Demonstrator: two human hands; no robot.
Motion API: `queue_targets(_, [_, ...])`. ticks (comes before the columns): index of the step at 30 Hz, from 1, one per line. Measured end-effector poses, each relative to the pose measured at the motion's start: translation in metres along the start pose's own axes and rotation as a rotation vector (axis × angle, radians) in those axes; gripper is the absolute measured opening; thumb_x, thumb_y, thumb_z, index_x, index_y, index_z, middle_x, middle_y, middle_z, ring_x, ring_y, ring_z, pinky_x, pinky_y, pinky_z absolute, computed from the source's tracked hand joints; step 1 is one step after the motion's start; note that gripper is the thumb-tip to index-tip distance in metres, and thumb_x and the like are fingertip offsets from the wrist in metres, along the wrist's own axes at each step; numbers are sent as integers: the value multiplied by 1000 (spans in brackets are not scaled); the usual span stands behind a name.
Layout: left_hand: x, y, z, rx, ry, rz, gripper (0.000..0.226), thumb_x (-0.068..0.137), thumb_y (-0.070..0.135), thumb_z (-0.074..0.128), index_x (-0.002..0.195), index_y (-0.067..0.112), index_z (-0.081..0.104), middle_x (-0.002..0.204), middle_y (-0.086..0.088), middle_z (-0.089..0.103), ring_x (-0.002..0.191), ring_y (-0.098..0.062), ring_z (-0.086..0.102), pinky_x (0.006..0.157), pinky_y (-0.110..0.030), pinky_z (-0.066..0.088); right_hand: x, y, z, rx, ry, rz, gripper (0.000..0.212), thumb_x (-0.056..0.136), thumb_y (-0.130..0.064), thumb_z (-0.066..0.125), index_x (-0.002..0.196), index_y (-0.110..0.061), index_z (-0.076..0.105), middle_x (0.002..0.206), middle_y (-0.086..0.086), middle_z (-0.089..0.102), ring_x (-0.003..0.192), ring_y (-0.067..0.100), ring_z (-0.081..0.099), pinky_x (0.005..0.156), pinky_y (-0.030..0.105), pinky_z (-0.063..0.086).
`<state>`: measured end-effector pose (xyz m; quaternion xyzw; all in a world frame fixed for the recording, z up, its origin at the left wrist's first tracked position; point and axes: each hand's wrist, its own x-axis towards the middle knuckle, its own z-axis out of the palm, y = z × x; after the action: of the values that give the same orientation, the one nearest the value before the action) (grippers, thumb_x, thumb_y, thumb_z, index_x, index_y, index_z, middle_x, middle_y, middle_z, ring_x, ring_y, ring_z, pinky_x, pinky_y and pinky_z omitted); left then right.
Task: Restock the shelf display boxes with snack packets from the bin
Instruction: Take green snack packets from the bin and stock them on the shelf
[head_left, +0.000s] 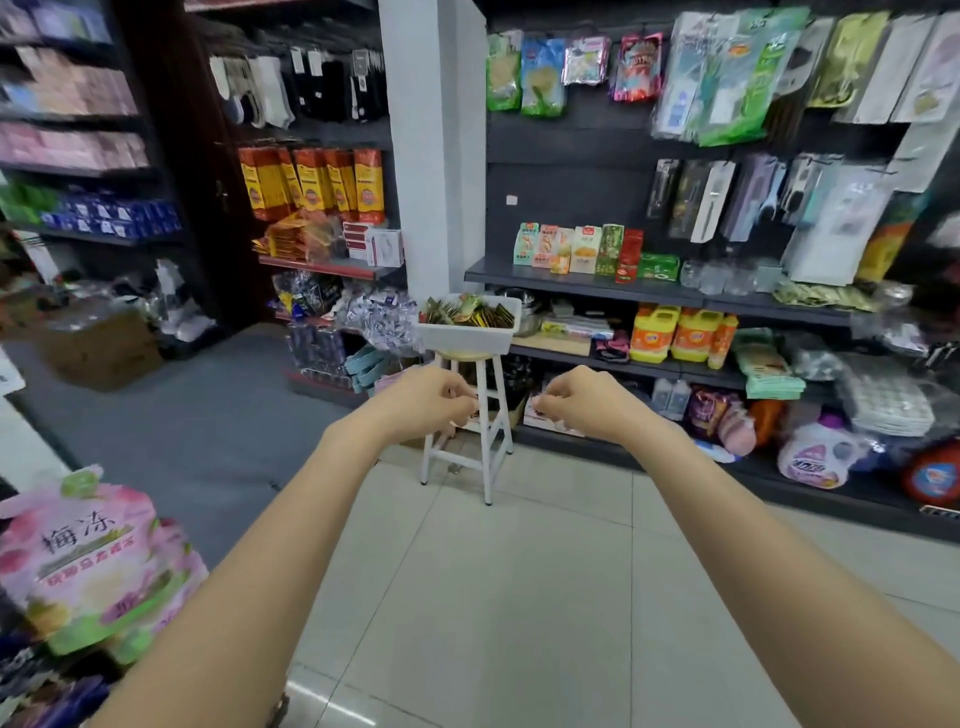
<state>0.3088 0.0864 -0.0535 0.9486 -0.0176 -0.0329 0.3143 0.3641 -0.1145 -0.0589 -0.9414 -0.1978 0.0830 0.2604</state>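
A: While both bare arms stretch forward over the pale tiled floor (519, 597), what lies closest?

B: At eight o'clock, a pink and green bag with Chinese print (88, 556) leans at the frame's edge, blurred.

A: And the hands?

B: The left hand (428, 397) sits just left of centre, fingers curled inward with the tips drawn to the thumb. The right hand (584, 400) mirrors it just right of centre, fingers curled the same way. Something small and dark shows at each set of fingertips, but I cannot tell whether either hand pinches anything. The two hands are apart, with a gap between them.

A: Where is the bin?

B: Beyond the hands, toward twelve o'clock. The white bin (467, 335) rests on top of a white stool (485, 431), and mixed snack packets (470, 314) in green, black and yellow are heaped inside it.

A: And past that?

B: At one to two o'clock, a dark shelf (582, 286) carries upright display boxes (576, 249) of snacks, touching side by side. Below, at three o'clock, orange detergent bottles (680, 332) stand together. At eleven o'clock, red and yellow packets (311, 182) hang on another rack.
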Motion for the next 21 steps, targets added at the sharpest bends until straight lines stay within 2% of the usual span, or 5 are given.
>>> queue_targets(5, [105,-9,-15,-9,99,-28,11,93,27,52,96,26,62,93,1,68,78,-10,66,76,-29,50,108,32,-23,-4,10,-26,39,95,-37,50,99,-1,67,86,16,69,70,24,58,69,34,49])
queue_targets(9, [182,-21,-22,-38,151,-48,20,93,23,51,106,17,65,88,-3,71,79,-15,67,80,-30,52,183,52,-30,22,16,-33,39,95,-33,51,100,2,66,74,13,61,63,19,49,57,28,36])
queue_targets(14, [286,-56,-29,-32,127,-57,19,93,25,50,104,19,64,87,-4,72,79,-24,68,75,-37,54,289,71,-26,45,25,-17,33,95,-33,51,96,-5,69,83,14,69,71,26,61,66,34,50])
queue_targets(17, [351,-83,-40,-17,125,-36,19,93,25,50,105,19,64,86,0,68,76,-18,66,72,-31,52,359,79,-21,50,32,4,32,94,-33,50,96,-6,68,90,14,70,83,26,65,76,37,52])
queue_targets(21, [442,-122,-62,-34,106,-15,18,93,24,50,103,20,64,84,4,68,73,-7,63,60,-21,45,450,84,-19,70,8,37,25,96,-32,49,94,-14,66,91,8,69,65,15,56,59,28,43])
